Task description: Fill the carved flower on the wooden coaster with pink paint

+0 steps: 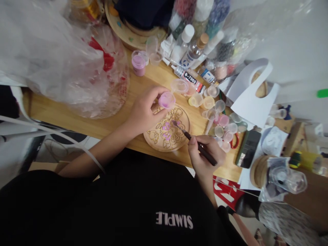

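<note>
Above the wooden counter [125, 97], the left hand [145, 111] holds a small clear cup [166, 100] of purple paint while the right hand [208, 150] points a dark-handled paintbrush [187, 134] at a round, gold-outlined floral panel [156, 145].

One left hand [146, 109], one right hand [208, 150], one table [157, 76], one paintbrush [186, 134], one round wooden plaque [169, 134], one purple paint jar [138, 66], one B-7000 glue tube [190, 79], one phone [248, 149]; over ten small plastic cups [208, 102], too crowded to count exactly.
</note>
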{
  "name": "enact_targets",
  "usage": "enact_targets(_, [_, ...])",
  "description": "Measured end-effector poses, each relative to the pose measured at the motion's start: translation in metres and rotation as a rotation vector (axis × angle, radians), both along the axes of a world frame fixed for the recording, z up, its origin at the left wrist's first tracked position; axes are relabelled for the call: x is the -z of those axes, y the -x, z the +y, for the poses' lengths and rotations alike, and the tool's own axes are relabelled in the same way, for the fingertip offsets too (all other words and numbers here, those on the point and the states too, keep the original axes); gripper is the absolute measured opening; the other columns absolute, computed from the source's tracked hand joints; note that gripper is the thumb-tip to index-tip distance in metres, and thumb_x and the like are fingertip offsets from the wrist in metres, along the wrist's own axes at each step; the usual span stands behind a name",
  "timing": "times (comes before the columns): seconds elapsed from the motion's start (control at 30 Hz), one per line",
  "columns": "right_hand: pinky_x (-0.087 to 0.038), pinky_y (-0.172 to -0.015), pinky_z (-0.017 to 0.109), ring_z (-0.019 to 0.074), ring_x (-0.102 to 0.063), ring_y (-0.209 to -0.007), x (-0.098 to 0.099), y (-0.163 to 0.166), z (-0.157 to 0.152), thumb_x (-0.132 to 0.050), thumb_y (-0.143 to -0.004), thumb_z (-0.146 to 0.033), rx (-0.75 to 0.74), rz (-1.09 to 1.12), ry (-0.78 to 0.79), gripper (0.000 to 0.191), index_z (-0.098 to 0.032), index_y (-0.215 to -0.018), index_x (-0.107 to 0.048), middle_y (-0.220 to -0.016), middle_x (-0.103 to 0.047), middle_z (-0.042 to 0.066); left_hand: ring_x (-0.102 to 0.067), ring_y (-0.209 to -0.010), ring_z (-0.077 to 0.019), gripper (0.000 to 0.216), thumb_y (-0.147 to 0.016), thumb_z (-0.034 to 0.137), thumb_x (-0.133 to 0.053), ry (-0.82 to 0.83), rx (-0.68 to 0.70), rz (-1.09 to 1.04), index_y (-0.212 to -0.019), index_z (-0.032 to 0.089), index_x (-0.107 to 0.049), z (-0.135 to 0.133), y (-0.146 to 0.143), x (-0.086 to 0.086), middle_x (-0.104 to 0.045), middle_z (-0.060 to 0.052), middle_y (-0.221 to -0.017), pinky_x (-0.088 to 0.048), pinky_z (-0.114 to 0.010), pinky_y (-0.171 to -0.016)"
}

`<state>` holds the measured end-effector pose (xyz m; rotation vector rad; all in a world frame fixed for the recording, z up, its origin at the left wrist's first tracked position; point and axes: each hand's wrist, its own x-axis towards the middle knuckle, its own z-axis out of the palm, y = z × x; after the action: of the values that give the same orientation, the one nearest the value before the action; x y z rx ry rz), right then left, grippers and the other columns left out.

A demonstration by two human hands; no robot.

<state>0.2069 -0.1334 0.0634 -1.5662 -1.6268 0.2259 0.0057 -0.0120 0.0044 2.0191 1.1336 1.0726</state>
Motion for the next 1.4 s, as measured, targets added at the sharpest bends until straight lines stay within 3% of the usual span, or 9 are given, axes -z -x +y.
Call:
enact_targets(0.33, [-0.048,-0.048,0.02,0.0098,-0.064,-0.049,-0.006,0.001,0.004,-0.074,-0.096,-0.014,-0.005,0.048,0.051,0.019,-0.025,-0.083,-0.067,-0.065,-0.07,-0.008,-0.075,-0.111,-0.0221,0.033,-0.098,0.021,-0.073,0.031,-0.003,0.018,-0.13,0.021,-0.067,0.001,0.0,0.005,-0.078,-0.005,-0.123,-0.065,-0.035,-0.098])
enact_targets(0.6, [-0.044,-0.046,0.02,0.0091,-0.061,-0.048,-0.02,0.007,0.011,-0.074,-0.098,-0.019,0.003,0.08,0.18,0.017,-0.024,-0.083,-0.068,-0.063,-0.067,-0.008,-0.074,-0.107,-0.0213,0.035,-0.093,0.016,-0.07,0.077,-0.013,0.011,-0.128,0.023,-0.068,-0.001,0.0,-0.004,-0.079,-0.004,-0.123,-0.064,-0.034,-0.096])
enact_targets(0.93, [-0.044,-0.043,0.023,0.0109,-0.059,-0.047,-0.021,0.008,0.009,-0.074,-0.095,-0.021,0.077,0.034,0.093,0.015,-0.025,-0.082,-0.068,-0.063,-0.069,-0.007,-0.074,-0.11,-0.0221,0.035,-0.096,0.017,-0.073,0.075,-0.023,0.02,-0.13,0.022,-0.066,-0.001,0.0,-0.001,-0.077,-0.005,-0.123,-0.063,-0.037,-0.1])
enact_targets(1.1, [-0.047,-0.044,0.021,0.0106,-0.061,-0.047,-0.016,0.007,0.01,-0.074,-0.095,-0.019,0.045,0.061,0.097,0.017,-0.025,-0.081,-0.068,-0.063,-0.069,-0.007,-0.074,-0.108,-0.0213,0.034,-0.096,0.016,-0.074,0.018,0.009,-0.056,-0.128,0.024,-0.065,0.0,0.0,0.001,-0.078,-0.004,-0.122,-0.064,-0.037,-0.099])
enact_targets(1.4, [-0.048,-0.045,0.021,0.0105,-0.063,-0.047,-0.013,0.005,0.01,-0.075,-0.097,-0.021,0.048,0.055,0.092,0.017,-0.025,-0.082,-0.069,-0.063,-0.07,-0.007,-0.075,-0.111,-0.0229,0.037,-0.095,0.017,-0.073,0.062,-0.012,0.023,-0.131,0.022,-0.065,0.0,0.0,-0.001,-0.077,-0.005,-0.123,-0.064,-0.037,-0.101])
